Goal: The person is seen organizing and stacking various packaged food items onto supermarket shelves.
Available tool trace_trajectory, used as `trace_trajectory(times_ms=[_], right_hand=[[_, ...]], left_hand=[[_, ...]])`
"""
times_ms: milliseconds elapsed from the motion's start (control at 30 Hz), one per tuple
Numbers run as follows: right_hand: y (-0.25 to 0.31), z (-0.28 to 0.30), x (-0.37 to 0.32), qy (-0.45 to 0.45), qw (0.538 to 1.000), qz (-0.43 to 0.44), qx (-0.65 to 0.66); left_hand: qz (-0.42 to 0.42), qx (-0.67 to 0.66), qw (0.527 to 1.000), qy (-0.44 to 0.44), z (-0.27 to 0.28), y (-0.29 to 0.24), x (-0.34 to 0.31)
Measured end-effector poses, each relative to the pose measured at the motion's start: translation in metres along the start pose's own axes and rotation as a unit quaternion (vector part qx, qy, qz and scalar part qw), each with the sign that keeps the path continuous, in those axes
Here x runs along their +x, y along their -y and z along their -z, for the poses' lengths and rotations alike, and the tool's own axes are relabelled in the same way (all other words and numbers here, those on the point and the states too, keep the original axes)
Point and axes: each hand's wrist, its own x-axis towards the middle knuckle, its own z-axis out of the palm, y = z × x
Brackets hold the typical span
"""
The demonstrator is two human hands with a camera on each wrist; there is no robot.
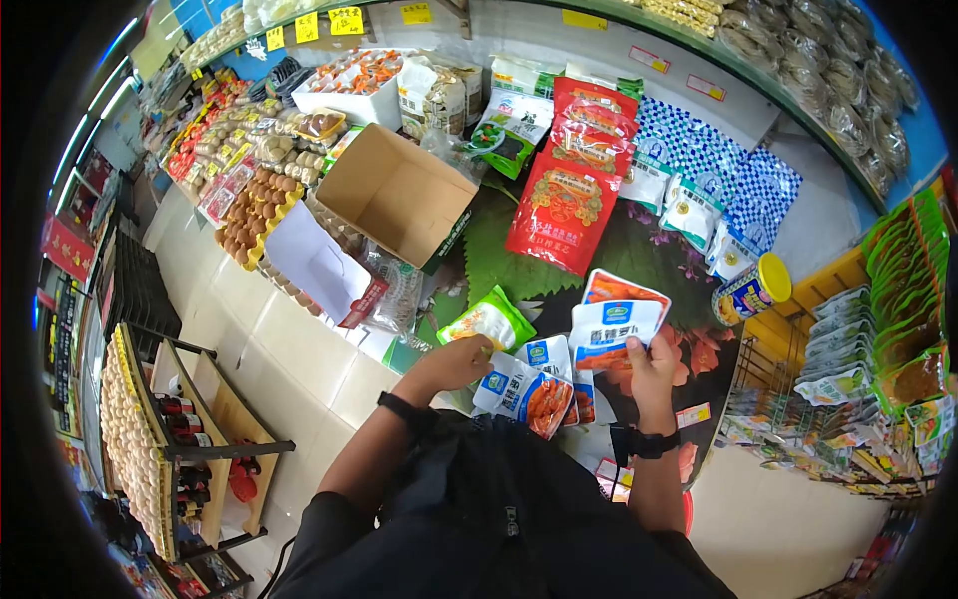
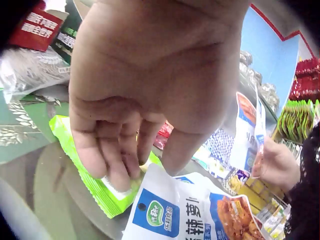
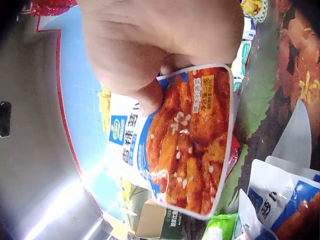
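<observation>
My right hand [image 1: 651, 371] holds white-and-blue pouches of spicy radish [image 1: 617, 321], thumb across the front. One of them shows its orange food picture in the right wrist view, below the right hand [image 3: 165, 40]. At the centre, my left hand [image 1: 451, 363] has its fingers curled, with thumb and forefinger at the top corner of another radish pouch [image 1: 526, 392], which tilts toward me. That pouch [image 2: 195, 210] lies over more of the same pouches [image 1: 549, 351]. A green-and-white bag [image 1: 491, 319] lies just beyond the left fingers.
An open cardboard box [image 1: 397, 195] stands at the back left, near trays of eggs [image 1: 261, 215]. Red bags [image 1: 565, 205] and small white bags [image 1: 691, 210] lie toward the back. A yellow-lidded can [image 1: 750, 288] stands at the right, beside a rack of hanging packets [image 1: 903, 299].
</observation>
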Motion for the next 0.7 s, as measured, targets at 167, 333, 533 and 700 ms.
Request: trace_trajectory(times_ms=[167,333,533,700], right_hand=[[0.017,-0.017,-0.023,0.132,0.989,-0.071,0.022],[0.002,-0.03,-0.025,0.248,0.951,-0.055,-0.175],[-0.001,-0.053,-0.022,0.232,0.934,0.009,-0.272],[-0.011,-0.053,-0.018,0.257,0.948,0.039,-0.183]], left_hand=[[-0.076,0.096,0.992,-0.025,-0.016,0.006,0.024],[-0.116,0.13,0.983,-0.053,-0.021,0.013,0.031],[-0.165,0.077,0.981,-0.065,-0.016,0.012,0.022],[-0.139,-0.204,0.968,-0.053,-0.005,0.001,0.012]])
